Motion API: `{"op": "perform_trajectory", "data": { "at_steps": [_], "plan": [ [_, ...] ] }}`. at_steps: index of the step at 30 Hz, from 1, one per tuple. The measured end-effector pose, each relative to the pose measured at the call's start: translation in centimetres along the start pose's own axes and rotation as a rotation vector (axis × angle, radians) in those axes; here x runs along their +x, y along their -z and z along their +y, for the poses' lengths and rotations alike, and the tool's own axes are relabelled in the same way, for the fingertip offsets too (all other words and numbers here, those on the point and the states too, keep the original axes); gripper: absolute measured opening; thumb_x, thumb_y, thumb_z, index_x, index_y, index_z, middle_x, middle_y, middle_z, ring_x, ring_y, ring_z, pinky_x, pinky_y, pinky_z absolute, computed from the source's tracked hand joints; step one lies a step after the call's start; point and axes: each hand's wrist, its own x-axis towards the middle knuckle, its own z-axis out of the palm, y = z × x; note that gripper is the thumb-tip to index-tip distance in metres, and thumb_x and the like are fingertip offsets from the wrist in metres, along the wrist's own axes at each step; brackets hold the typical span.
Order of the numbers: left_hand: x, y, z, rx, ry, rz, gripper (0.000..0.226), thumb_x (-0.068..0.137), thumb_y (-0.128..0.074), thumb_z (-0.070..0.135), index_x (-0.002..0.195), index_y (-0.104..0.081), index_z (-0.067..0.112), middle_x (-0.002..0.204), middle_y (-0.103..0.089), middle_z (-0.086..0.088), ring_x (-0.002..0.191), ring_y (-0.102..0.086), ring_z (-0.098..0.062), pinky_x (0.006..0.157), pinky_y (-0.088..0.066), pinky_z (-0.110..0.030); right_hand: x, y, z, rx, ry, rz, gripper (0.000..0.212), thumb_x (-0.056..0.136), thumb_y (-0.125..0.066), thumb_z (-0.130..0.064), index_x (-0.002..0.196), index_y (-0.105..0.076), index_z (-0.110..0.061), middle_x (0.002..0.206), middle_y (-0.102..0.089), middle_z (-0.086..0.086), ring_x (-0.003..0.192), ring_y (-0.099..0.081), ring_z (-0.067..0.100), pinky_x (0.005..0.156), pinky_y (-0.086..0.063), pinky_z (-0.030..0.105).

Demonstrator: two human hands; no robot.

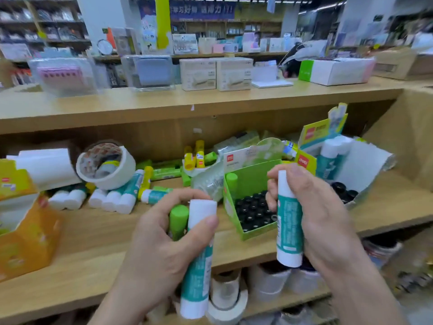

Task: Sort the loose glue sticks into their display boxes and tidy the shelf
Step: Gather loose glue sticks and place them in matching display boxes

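My left hand (154, 238) grips a large teal-and-white glue stick (198, 259) together with a small green one (179, 221). Another large teal-and-white glue stick (288, 221) stands upright in the grip of my right hand (321, 214), just in front of the green display box (251, 179). That box holds several black-bottomed sticks and one green stick (232, 184). Loose teal-and-white sticks (117, 198) lie on the wooden shelf (98, 233) at the left. Yellow and green sticks (194, 156) are scattered at the back. A white display box (360, 160) at the right holds upright teal sticks (332, 158).
An orange-yellow display box (25, 231) stands at the left edge. A roll of tape (105, 165) leans on the loose sticks, beside white paper (44, 165). Clear plastic wrapping (208, 181) lies mid-shelf. Tape rolls (227, 299) sit on the shelf below. Boxed goods line the upper shelf (210, 99).
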Motion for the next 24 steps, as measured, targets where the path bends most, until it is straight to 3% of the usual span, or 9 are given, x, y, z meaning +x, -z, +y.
{"op": "perform_trajectory", "data": {
  "at_steps": [2, 4, 8, 11, 13, 16, 19, 24],
  "plan": [
    [0.5, -3.7, 0.2, 0.018, -0.010, -0.026, 0.033, 0.061, -0.069, 0.048, 0.091, -0.066, 0.034, 0.066, -0.065, -0.010, 0.053, -0.055, -0.027, 0.053, -0.044, -0.023, 0.8, 3.3, -0.9, -0.080, 0.044, -0.035, 0.044, 0.076, -0.059, -0.066, 0.088, -0.069, -0.025, 0.072, -0.060, -0.003, 0.066, -0.053, 0.007, 0.060, -0.041, 0.014],
    [1.3, -7.5, 0.5, 0.057, -0.035, -0.030, 0.032, 0.063, -0.070, 0.046, 0.092, -0.064, 0.034, 0.062, -0.061, -0.004, 0.049, -0.048, -0.020, 0.050, -0.040, -0.019, 1.8, 6.9, -1.8, -0.140, 0.095, -0.037, 0.046, 0.068, -0.064, -0.070, 0.088, -0.071, -0.030, 0.073, -0.067, -0.002, 0.067, -0.057, 0.002, 0.058, -0.042, 0.010],
    [3.2, -13.8, 1.1, 0.202, -0.114, 0.012, 0.033, 0.067, -0.069, 0.045, 0.097, -0.062, 0.035, 0.064, -0.059, 0.010, 0.047, -0.043, -0.008, 0.046, -0.034, -0.016, 4.4, 13.6, -4.2, -0.215, 0.219, 0.033, 0.023, 0.071, -0.071, -0.045, 0.084, -0.073, -0.027, 0.083, -0.071, -0.001, 0.070, -0.061, 0.000, 0.061, -0.047, 0.011],
    [4.4, -16.4, 1.0, 0.263, -0.146, 0.062, 0.030, 0.070, -0.073, 0.042, 0.097, -0.063, 0.036, 0.062, -0.056, 0.018, 0.045, -0.043, 0.001, 0.048, -0.035, -0.009, 7.1, 17.0, -5.3, -0.338, 0.287, 0.006, 0.024, 0.066, -0.077, -0.037, 0.089, -0.072, -0.030, 0.086, -0.073, -0.004, 0.071, -0.064, 0.003, 0.064, -0.052, 0.015],
    [4.9, -17.4, 0.9, 0.317, -0.158, 0.107, 0.029, 0.071, -0.072, 0.045, 0.098, -0.063, 0.036, 0.066, -0.057, 0.017, 0.048, -0.044, -0.002, 0.048, -0.037, -0.012, 8.9, 18.3, -5.2, -0.466, 0.307, -0.037, 0.028, 0.071, -0.079, -0.032, 0.097, -0.071, -0.032, 0.088, -0.073, -0.005, 0.080, -0.068, 0.008, 0.075, -0.057, 0.024],
    [5.5, -18.3, 1.3, 0.362, -0.159, 0.163, 0.031, 0.073, -0.066, 0.049, 0.101, -0.063, 0.036, 0.077, -0.065, 0.017, 0.061, -0.056, -0.003, 0.057, -0.046, -0.013, 11.0, 18.7, -4.2, -0.722, 0.381, -0.159, 0.034, 0.076, -0.078, -0.024, 0.108, -0.069, -0.031, 0.102, -0.068, -0.004, 0.094, -0.065, 0.015, 0.085, -0.055, 0.039],
    [5.8, -19.0, 1.5, 0.346, -0.161, 0.186, 0.033, 0.076, -0.065, 0.048, 0.106, -0.063, 0.033, 0.088, -0.069, 0.018, 0.076, -0.064, -0.003, 0.066, -0.048, -0.010, 12.0, 18.1, -2.9, -0.886, 0.487, -0.247, 0.035, 0.075, -0.079, -0.023, 0.108, -0.069, -0.021, 0.100, -0.068, -0.004, 0.089, -0.061, 0.015, 0.083, -0.052, 0.039],
    [6.1, -19.6, 1.8, 0.353, -0.177, 0.204, 0.030, 0.078, -0.065, 0.048, 0.106, -0.063, 0.036, 0.087, -0.067, 0.002, 0.078, -0.063, -0.023, 0.065, -0.053, -0.033, 12.7, 17.6, -1.5, -1.072, 0.550, -0.335, 0.037, 0.070, -0.080, -0.035, 0.100, -0.063, -0.024, 0.093, -0.063, 0.003, 0.090, -0.056, 0.025, 0.077, -0.046, 0.038]
  ]
}}
